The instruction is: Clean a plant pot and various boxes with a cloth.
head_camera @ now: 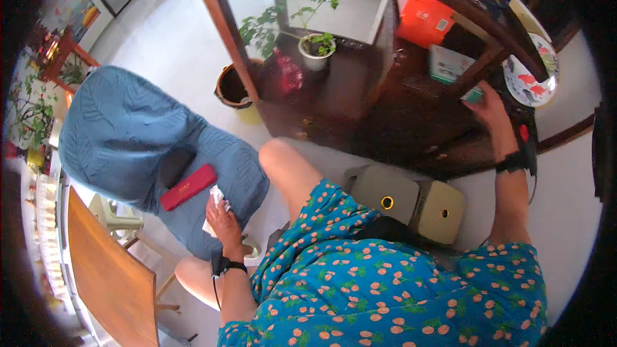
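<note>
My left hand (224, 224) holds a crumpled white tissue (218, 194) above the seat of a chair with a blue fabric cover (130, 120). Beside it on the seat lie a long red case (188, 187) with small gold writing and a dark, soft-looking item (176, 167). At the far right, my right hand (492, 108) reaches behind a wooden bar (475, 74) of the dark cabinet and grips a small green piece (472, 96). A white and green box (449, 63) sits close by; whether the green piece belongs to it I cannot tell.
An orange-red bag (424, 17) and a plate with red fish (531, 79) stand on the dark wooden cabinet (332, 101). A potted plant (316, 53) sits behind its frame. Two plastic stools (385, 193) are under its edge. A brown board (111, 270) leans at lower left.
</note>
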